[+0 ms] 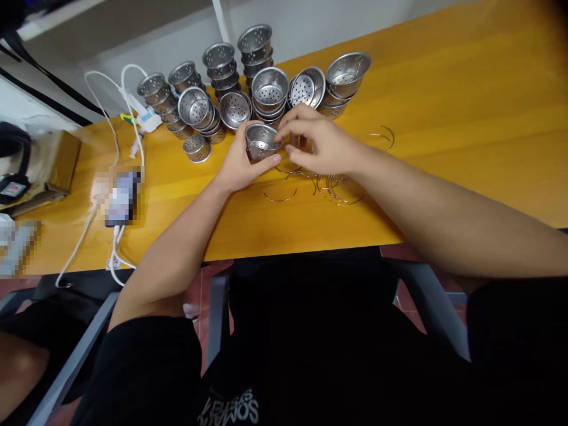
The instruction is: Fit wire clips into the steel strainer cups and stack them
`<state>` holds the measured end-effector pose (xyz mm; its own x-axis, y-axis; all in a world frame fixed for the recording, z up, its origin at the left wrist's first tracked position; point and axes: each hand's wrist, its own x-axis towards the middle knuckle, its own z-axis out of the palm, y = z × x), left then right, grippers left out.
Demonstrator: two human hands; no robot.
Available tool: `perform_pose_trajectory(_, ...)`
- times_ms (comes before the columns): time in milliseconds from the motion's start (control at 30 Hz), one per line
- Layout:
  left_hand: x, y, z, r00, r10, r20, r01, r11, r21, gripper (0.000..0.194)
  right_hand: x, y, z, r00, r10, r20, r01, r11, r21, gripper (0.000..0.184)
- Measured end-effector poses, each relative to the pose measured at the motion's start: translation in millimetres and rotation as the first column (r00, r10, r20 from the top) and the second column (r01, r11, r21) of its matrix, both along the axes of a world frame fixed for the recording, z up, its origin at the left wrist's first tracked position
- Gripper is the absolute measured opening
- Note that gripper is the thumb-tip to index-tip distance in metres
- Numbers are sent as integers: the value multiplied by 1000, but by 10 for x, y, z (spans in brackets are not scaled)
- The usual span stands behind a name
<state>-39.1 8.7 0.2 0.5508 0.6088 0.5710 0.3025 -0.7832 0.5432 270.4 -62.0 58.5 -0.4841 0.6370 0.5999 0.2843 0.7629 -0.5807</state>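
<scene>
A perforated metal cup is gripped in my left hand, thumb along its near side and fingers behind it, the open mouth facing up towards me. At the cup's right rim is my right hand, fingers curled and bent towards the thumb; what they pinch, if anything, is too small to make out. Under and beside my right wrist lie several thin curved wires on the table, with a single wire to their left and another curved wire further right.
Behind my hands stand several stacks of perforated metal cups, and a small cup sits in front of them. To the left are a phone, white cables and a cardboard box. The wooden table ends at my lap.
</scene>
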Motion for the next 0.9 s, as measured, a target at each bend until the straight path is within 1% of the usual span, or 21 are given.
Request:
perform_pose_trajectory(133, 32, -36, 22, 999, -50, 14, 50, 999, 17, 120, -34, 15, -76, 997, 62, 51, -63, 998, 14, 36)
perform_pose_trajectory(233, 45, -52, 31, 997, -71, 19, 71, 997, 19, 119, -48, 13, -95, 993, 93, 67, -94, 995, 12, 37)
perform_pose_trajectory(333, 46, -60, 35, 998, -59, 25, 59, 998, 11, 117, -12, 13, -65, 997, 64, 41, -64, 998, -1, 38)
perform_pose_trajectory(433, 51, -66, 23, 998, -52, 41, 53, 998, -23, 114, 47, 18, -8, 1000, 19, 16, -19, 1000, -17, 40)
perform_pose_trajectory(633, 53, -57, -20, 997, -56, 48, 59, 996, -70, 113, 54, 4, 47, 1000, -12, 4, 12, 1000, 6, 45)
perform_pose_trajectory(700, 37, -42, -24, 997, -42, 63, 48, 993, -108, 114, 68, 21, 57, 998, -61, -27, 62, 998, 20, 41)
perform_pose_trajectory(733, 25, -35, -23, 997, -30, 68, 39, 990, -136, 114, 95, 46, 67, 993, -104, -49, 106, 994, 39, 35)
perform_pose_trajectory(800, 2, -26, -15, 998, -9, 62, 21, 982, -187, 113, 199, 137, 99, 968, -230, -104, 240, 966, 93, 21)
perform_pose_trajectory(833, -7, -26, -9, 999, -4, 53, 15, 979, -206, 111, 274, 203, 121, 941, -309, -140, 327, 937, 123, 22)
perform_pose_trajectory(900, -16, -36, 4, 999, 2, 41, 8, 975, -224, 108, 452, 360, 174, 863, -465, -199, 495, 857, 145, 39)
